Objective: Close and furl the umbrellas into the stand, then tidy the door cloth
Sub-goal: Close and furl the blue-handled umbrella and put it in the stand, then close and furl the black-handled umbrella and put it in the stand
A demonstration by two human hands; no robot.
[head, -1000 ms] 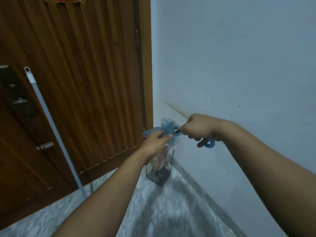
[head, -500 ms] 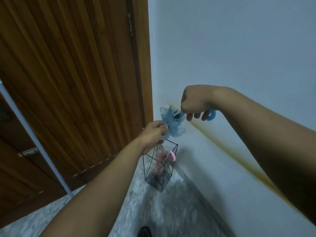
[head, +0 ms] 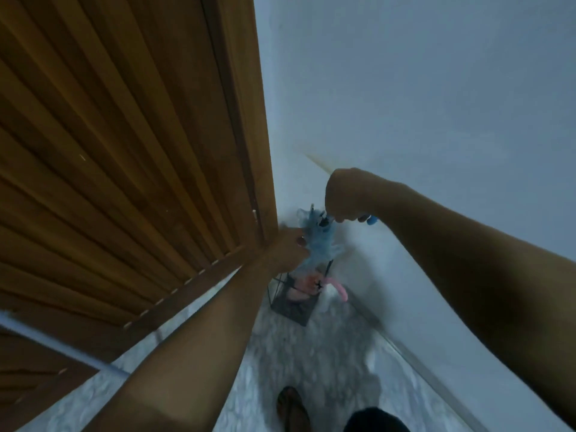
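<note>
A ribbed wooden door (head: 118, 157) fills the left side, its frame (head: 246, 113) meeting a pale blue wall (head: 420, 88) on the right. A yellowish streak (head: 316, 162) runs across the wall. A pale pole (head: 62, 347) leans across the door's lower part. The floor (head: 311, 363) is mottled grey-white, with a skirting strip (head: 414, 360) along the wall. A foot (head: 293, 410) shows at the bottom edge.

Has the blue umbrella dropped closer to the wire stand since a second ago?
Yes. The blue umbrella has come downward; its canopy now reaches the wire stand rim.
</note>
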